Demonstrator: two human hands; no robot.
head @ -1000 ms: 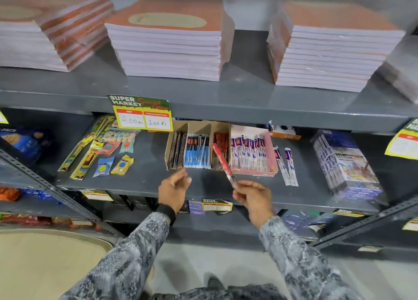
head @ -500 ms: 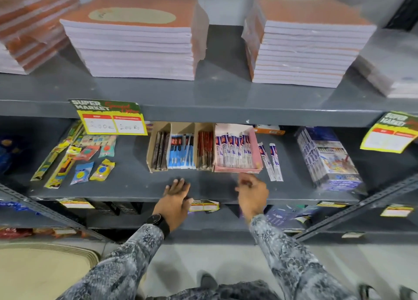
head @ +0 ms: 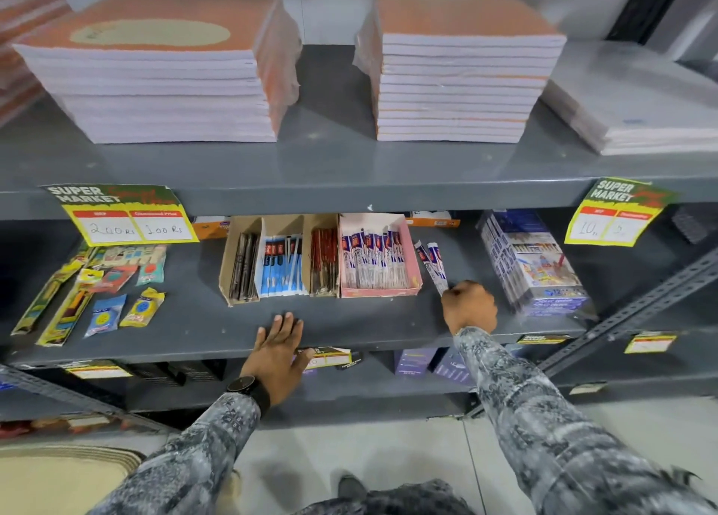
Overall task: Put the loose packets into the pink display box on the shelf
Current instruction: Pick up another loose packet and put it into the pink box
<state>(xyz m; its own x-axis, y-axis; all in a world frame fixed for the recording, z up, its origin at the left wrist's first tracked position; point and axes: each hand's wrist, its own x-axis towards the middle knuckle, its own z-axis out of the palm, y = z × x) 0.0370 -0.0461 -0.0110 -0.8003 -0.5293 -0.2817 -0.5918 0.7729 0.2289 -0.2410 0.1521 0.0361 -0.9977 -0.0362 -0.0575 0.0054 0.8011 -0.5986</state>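
The pink display box stands on the middle grey shelf, filled with upright white-and-blue packets. Just right of it, two loose packets of the same kind lie flat on the shelf. My right hand is at their near end, with its fingers closed on the tip of one packet. My left hand lies flat and open on the shelf's front edge, below the cardboard box, and holds nothing.
A cardboard box of black, blue and red packets adjoins the pink box on its left. A wrapped blue carton stands to the right and snack packets lie to the left. Notebook stacks fill the upper shelf. A slanted metal brace crosses at the right.
My right hand held a red packet over the boxes a second ago; it now holds none and has moved right to the loose packets. My left hand came down onto the shelf edge.
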